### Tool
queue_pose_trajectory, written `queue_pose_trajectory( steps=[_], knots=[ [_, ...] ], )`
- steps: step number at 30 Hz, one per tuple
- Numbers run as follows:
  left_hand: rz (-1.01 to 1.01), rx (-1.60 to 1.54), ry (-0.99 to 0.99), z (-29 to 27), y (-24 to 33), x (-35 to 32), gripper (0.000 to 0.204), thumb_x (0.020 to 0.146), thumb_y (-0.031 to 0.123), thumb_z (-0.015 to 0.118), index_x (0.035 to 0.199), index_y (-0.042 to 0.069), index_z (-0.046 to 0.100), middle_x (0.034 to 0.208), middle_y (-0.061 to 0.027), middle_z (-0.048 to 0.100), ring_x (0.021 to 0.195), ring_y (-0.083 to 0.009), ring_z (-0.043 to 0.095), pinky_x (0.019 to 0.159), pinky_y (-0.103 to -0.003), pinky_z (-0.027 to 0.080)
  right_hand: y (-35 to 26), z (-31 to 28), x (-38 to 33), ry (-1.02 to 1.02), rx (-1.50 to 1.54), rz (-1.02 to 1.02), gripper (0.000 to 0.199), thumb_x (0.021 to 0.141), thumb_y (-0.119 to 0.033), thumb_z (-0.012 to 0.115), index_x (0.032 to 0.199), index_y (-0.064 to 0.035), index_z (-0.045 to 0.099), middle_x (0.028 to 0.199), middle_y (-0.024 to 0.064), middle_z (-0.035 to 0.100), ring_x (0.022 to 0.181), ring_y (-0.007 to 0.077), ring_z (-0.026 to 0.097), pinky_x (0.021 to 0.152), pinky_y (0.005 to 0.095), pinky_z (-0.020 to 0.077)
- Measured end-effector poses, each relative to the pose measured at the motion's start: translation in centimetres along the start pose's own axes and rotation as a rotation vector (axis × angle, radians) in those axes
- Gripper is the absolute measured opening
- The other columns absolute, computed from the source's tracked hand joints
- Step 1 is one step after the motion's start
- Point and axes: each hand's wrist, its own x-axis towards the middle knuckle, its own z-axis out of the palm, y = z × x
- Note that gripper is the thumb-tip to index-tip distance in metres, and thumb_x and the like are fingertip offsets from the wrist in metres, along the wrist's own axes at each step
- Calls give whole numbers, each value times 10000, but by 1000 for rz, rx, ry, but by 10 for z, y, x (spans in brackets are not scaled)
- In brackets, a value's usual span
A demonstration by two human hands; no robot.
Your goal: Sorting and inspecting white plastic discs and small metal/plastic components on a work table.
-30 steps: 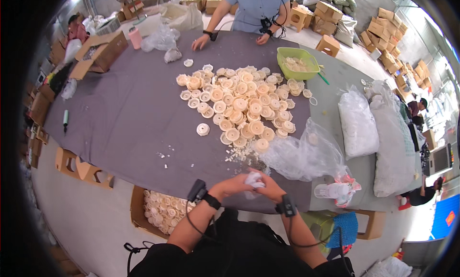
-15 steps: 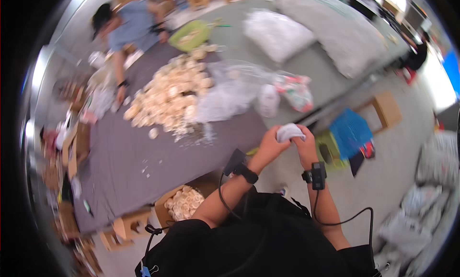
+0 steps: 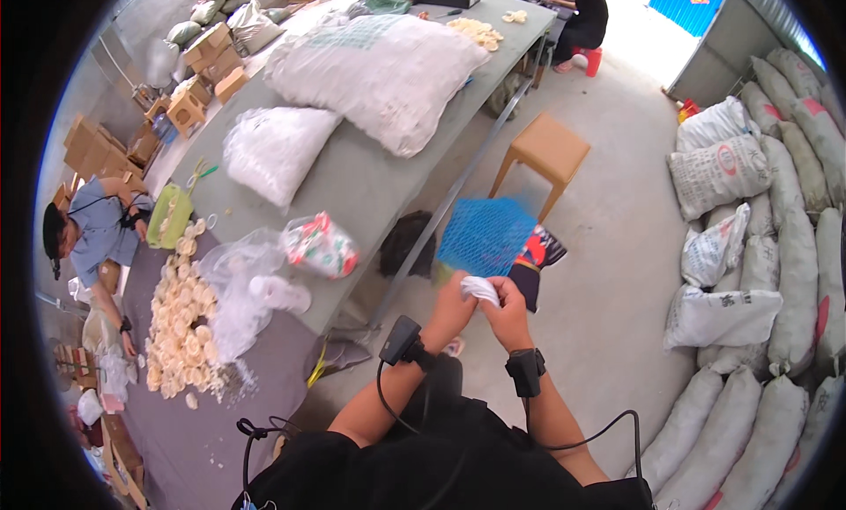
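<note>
In front of my body, my left hand (image 3: 451,305) and my right hand (image 3: 508,312) are closed on a small white folded thing (image 3: 480,289), soft like cloth. It spans between the fingertips of both hands, and its kind is not clear. Straps with dark devices sit around both wrists. Just beyond the hands is a blue mesh basket (image 3: 485,235), with a dark and red item (image 3: 535,250) beside it. To the left, on a dark cloth-covered table (image 3: 264,351), lies a heap of cream-coloured round pieces (image 3: 176,325), away from my hands.
A tan stool (image 3: 551,148) stands beyond the basket. Large white sacks (image 3: 379,78) and a clear plastic bag (image 3: 238,281) lie on the tables. Stacked sacks (image 3: 723,316) line the right side. A co-worker (image 3: 97,228) reaches toward the heap; another person (image 3: 583,16) sits far back.
My view has swung to the right, so the tables sit further left and the stacked sacks show more. Both hands still hold the white thing, which now looks more tightly folded.
</note>
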Motion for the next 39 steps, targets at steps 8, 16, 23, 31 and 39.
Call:
queue_pose_trajectory(
  steps=[8,16,23,31,39],
  knots=[
    [22,-181,-80,129,29,146,270,723,36,532,982,-2,466,881,-197,568,822,-304,577,705,-363,446,-25,-145,104,-19,35,28,485,772,-102,599,1205,-4,403,1085,89,521,974,130,506,815,261,424],
    [-364,-561,3,313,78,310,311,738,0,488,1049,-5,480,948,-106,571,831,-200,578,694,-304,472,53,-407,196,201,141,417,346,859,-211,508,1147,-26,459,858,76,598,714,124,559,658,257,468],
    [-613,-634,173,399,128,423,239,796,58,486,1035,73,498,933,-55,576,809,-211,590,596,-357,495,79,-618,260,136,-172,719,279,799,-181,540,1050,-58,534,813,57,611,632,103,547,527,228,439],
    [-487,-595,213,369,168,535,278,747,28,567,1023,47,540,939,-64,595,838,-195,602,621,-352,520,52,-610,500,-201,-192,556,263,782,-165,546,1018,-49,554,790,67,618,669,120,569,573,251,456],
    [-439,-801,450,338,117,752,292,780,102,517,1073,105,507,972,-42,582,865,-203,581,619,-405,492,98,-745,648,-377,-838,457,304,700,-182,636,953,-19,594,706,92,612,603,175,582,570,303,480]
  ],
)
